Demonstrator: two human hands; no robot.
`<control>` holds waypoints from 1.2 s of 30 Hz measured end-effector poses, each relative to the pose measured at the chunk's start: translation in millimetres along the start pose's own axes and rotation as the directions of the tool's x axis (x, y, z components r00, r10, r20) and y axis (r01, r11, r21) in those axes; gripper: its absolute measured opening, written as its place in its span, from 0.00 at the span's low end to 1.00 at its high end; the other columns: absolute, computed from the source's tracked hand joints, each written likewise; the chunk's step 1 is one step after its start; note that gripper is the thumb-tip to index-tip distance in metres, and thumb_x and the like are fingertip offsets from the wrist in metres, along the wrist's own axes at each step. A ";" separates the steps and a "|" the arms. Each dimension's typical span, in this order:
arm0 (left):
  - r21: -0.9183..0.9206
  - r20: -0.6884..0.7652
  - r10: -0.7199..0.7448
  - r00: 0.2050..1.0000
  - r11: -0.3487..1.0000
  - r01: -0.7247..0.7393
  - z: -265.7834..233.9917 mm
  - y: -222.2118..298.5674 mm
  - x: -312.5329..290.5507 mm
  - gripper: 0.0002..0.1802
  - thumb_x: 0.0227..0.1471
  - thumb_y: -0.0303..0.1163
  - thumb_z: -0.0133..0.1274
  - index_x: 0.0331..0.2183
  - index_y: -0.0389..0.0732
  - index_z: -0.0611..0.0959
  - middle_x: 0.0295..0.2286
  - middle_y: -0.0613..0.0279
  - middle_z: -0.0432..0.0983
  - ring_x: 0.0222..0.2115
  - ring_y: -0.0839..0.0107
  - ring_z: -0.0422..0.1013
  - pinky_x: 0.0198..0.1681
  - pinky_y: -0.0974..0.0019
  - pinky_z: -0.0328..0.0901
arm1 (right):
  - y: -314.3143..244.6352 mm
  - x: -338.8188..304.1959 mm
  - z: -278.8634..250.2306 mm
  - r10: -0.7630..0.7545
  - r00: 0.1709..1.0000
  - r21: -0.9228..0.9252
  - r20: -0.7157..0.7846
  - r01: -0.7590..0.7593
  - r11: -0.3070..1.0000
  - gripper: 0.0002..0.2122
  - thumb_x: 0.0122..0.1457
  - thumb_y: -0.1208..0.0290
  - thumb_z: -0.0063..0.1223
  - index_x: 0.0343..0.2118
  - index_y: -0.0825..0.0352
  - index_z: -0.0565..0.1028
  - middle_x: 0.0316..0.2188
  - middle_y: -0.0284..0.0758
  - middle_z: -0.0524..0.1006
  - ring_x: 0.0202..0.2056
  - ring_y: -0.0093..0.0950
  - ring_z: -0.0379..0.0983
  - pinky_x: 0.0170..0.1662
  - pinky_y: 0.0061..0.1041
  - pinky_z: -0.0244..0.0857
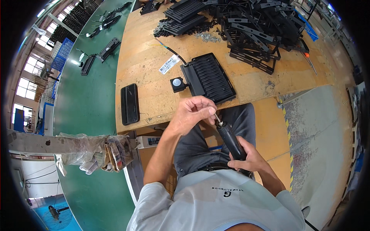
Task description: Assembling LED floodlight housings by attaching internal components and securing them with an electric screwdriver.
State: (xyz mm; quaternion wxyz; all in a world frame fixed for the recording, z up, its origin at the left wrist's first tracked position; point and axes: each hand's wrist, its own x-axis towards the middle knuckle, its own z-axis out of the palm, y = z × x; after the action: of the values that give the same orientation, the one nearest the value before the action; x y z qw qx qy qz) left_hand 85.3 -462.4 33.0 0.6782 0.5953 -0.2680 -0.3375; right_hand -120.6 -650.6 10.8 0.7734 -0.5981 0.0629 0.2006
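A pale grey shirt (223,200) is nearest, below the fingers of both hands. The right hand (250,157) has its fingers curled round the lower part of a black driver (227,138), which slants up and leftward out of that grip. The left hand (188,116) has its fingers pinched nearly together — thumb toward forefinger — at the driver's tip, by the thin bit (219,118); whether they grip the bit or only touch it, I cannot tell. So the driver lies between the two sets of fingers, above the trousers (190,150).

Just beyond the left fingers, on the desk (154,88), lies a black floodlight (214,77), ribbed side up, with a small sensor (177,84) at its left and a cable (174,53) bearing a white tag (169,64). Left of the fingers sits a black slab (130,104). Well beyond them — to the right — are piled brackets (256,54) and a screwdriver (307,56).
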 end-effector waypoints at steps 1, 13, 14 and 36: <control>-0.188 -0.056 0.008 0.998 0.982 -0.019 6.0 -7.7 -0.3 0.07 0.57 0.27 0.60 0.36 0.34 0.84 0.25 0.61 0.80 0.25 0.75 0.77 0.30 0.72 0.72 | 2.1 1.9 1.2 -0.063 0.997 -0.110 -0.050 0.058 0.992 0.36 0.51 0.70 0.69 0.62 0.68 0.62 0.26 0.29 0.73 0.25 0.20 0.72 0.29 0.22 0.65; -0.301 -0.244 0.046 0.969 0.946 -0.121 36.0 -42.3 2.1 0.10 0.60 0.31 0.58 0.38 0.33 0.82 0.26 0.63 0.77 0.24 0.78 0.71 0.31 0.74 0.67 | -0.3 -5.7 0.4 -0.038 0.986 -0.167 -0.165 0.010 0.986 0.36 0.51 0.64 0.70 0.61 0.68 0.64 0.30 0.34 0.75 0.31 0.24 0.72 0.37 0.26 0.67; -0.363 -0.200 0.035 0.979 0.926 -0.107 36.2 -42.2 2.7 0.10 0.60 0.31 0.57 0.38 0.33 0.82 0.27 0.64 0.77 0.25 0.79 0.70 0.31 0.75 0.67 | -2.5 -8.7 -1.8 0.092 0.996 0.128 -0.015 -0.090 0.988 0.36 0.51 0.63 0.70 0.61 0.68 0.64 0.32 0.36 0.75 0.32 0.25 0.73 0.38 0.27 0.68; 1.000 -0.017 0.404 0.915 0.030 0.005 -77.9 45.1 220.0 0.06 0.48 0.29 0.58 0.31 0.40 0.86 0.30 0.47 0.80 0.32 0.48 0.77 0.36 0.54 0.70 | 2.8 7.7 -19.7 -0.299 0.885 -0.250 -0.356 0.218 0.943 0.37 0.51 0.66 0.72 0.61 0.69 0.64 0.27 0.27 0.72 0.29 0.16 0.69 0.34 0.20 0.64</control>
State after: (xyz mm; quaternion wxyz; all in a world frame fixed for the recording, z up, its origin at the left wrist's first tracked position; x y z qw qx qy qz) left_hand 289.4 -581.6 57.7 0.1583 0.8926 -0.4011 0.1317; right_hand -111.8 -667.0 0.2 0.7003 -0.7044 0.1137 -0.0222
